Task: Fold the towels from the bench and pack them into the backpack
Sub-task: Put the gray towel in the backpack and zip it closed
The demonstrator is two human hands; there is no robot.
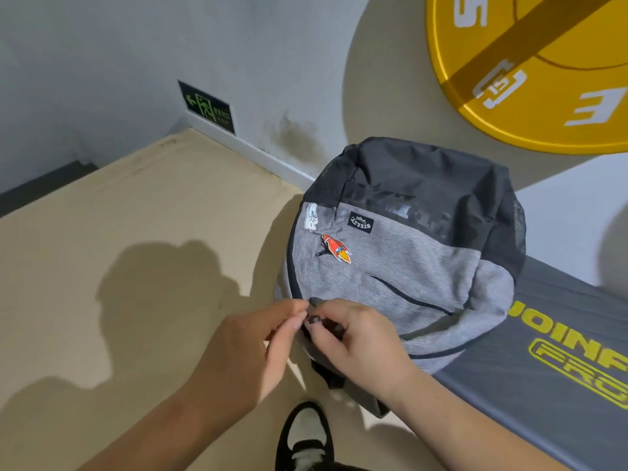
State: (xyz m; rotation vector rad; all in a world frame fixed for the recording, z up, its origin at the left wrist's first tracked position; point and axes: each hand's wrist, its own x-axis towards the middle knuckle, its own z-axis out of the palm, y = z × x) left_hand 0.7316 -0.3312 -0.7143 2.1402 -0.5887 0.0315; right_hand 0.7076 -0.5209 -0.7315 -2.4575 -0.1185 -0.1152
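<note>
Both hands, left hand (248, 351) and right hand (353, 341), pinched together on the zipper pull (313, 320) at the backpack (407, 266)'s near edge; its length ran toward upper right.

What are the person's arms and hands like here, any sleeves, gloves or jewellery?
Both forearms are bare: no sleeves reach into view. The left hand and right hand wear no gloves, and no rings, watch or bracelets show. Nails look short and unpainted. Below them a black-and-white sneaker is the only clothing clearly seen.
</note>
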